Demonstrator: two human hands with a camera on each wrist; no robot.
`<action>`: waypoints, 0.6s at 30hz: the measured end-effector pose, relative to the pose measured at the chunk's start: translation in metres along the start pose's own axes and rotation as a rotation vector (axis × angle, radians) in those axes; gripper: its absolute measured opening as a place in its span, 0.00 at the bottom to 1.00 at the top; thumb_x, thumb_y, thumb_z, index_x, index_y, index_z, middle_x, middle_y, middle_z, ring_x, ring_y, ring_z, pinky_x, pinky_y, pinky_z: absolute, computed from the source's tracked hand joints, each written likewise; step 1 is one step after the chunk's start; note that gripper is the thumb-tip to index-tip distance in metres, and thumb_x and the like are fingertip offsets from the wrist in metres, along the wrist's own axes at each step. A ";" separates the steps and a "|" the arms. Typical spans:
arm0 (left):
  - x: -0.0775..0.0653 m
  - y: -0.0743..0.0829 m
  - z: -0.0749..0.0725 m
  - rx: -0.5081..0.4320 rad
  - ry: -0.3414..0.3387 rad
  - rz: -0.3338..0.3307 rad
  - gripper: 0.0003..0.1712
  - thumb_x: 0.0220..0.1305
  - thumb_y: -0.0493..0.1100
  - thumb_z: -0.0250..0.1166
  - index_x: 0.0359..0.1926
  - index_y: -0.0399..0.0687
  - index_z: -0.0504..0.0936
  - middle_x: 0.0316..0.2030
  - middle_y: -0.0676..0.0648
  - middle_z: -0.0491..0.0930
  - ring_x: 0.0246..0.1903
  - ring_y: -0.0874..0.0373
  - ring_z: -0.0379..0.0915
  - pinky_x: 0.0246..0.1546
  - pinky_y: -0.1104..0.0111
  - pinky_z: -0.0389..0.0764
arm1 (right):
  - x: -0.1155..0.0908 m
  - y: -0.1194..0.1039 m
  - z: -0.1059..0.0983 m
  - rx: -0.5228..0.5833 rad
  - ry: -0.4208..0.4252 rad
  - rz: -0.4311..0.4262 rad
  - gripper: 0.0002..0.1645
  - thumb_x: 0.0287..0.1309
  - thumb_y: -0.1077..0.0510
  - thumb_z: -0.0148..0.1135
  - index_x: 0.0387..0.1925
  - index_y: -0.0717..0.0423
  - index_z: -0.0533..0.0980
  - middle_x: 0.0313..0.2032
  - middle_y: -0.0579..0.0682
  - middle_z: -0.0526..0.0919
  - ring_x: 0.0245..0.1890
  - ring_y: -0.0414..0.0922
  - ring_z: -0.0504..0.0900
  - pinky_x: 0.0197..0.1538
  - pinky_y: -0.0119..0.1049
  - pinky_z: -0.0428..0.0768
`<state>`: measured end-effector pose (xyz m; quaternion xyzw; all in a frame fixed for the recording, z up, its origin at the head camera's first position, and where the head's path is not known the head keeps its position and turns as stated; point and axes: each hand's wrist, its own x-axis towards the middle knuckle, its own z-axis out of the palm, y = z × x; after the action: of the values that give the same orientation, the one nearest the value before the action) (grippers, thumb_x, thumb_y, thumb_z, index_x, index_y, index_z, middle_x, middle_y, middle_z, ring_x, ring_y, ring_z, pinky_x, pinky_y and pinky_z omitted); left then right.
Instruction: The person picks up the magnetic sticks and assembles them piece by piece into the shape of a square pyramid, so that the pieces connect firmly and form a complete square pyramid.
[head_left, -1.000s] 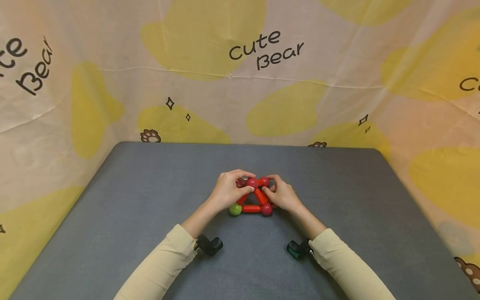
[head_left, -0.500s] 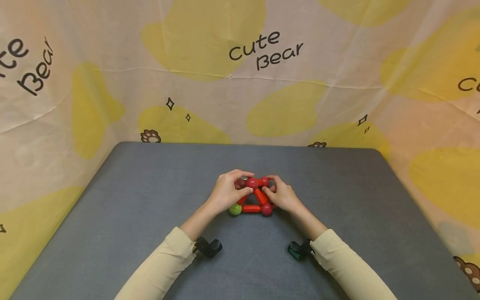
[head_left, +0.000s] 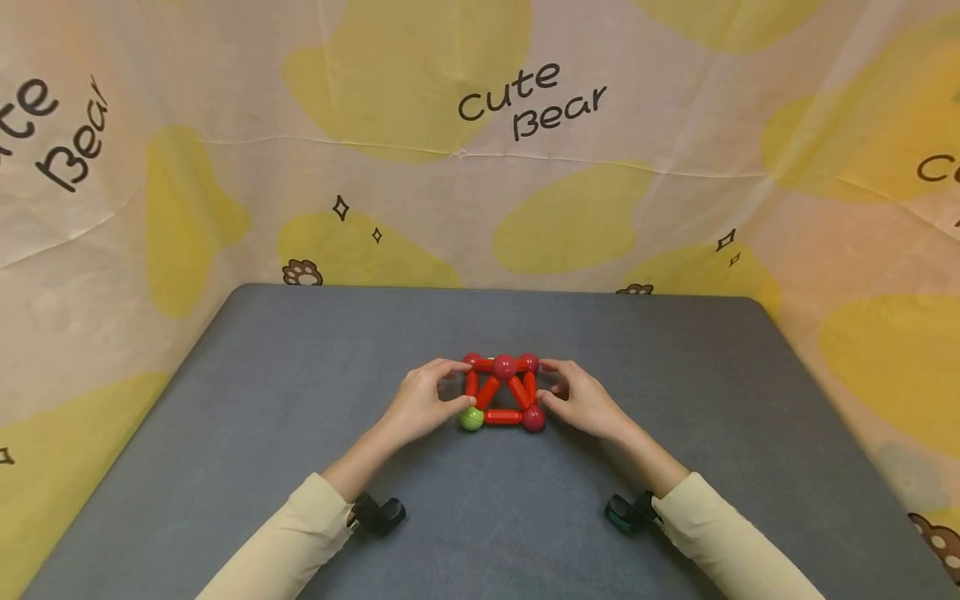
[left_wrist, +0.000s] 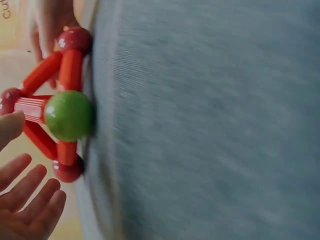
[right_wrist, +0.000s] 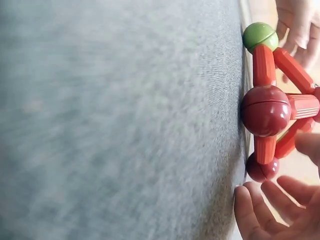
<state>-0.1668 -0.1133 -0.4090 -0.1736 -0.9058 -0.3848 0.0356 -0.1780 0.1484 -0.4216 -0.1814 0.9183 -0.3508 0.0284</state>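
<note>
A pyramid frame of red rods point(head_left: 503, 417) joined by balls stands on the grey table. Its top is a dark red ball point(head_left: 505, 367); a green ball point(head_left: 472, 418) marks the near left corner and another dark red ball point(head_left: 533, 418) the near right. My left hand point(head_left: 423, 402) lies along the left side, thumb by the green ball, fingers relaxed. On the other side is my right hand point(head_left: 588, 403), its fingers point(right_wrist: 282, 200) loosely spread around the far right corner. Neither hand grips the frame; whether fingertips still touch it I cannot tell.
The grey table point(head_left: 337, 358) runs back to a patterned "Cute Bear" cloth point(head_left: 420, 100) hanging behind and at the sides. A black wrist device point(head_left: 378, 514) sits on the left wrist, and a similar one point(head_left: 630, 512) on the right.
Both hands have drawn back from the top of the frame and moved outward, left hand to the left, right hand to the right. The frame stays where it was, its rods now more visible.
</note>
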 end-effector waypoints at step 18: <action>-0.013 -0.011 0.004 0.130 -0.136 0.057 0.34 0.49 0.49 0.70 0.58 0.42 0.74 0.54 0.45 0.76 0.55 0.49 0.71 0.54 0.53 0.70 | -0.012 -0.003 -0.002 -0.089 -0.133 -0.142 0.37 0.53 0.52 0.64 0.62 0.61 0.65 0.56 0.57 0.72 0.52 0.50 0.73 0.55 0.47 0.72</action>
<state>-0.1576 -0.1211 -0.4217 -0.2225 -0.9238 -0.3115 -0.0041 -0.1664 0.1520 -0.4191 -0.2702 0.9139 -0.2978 0.0562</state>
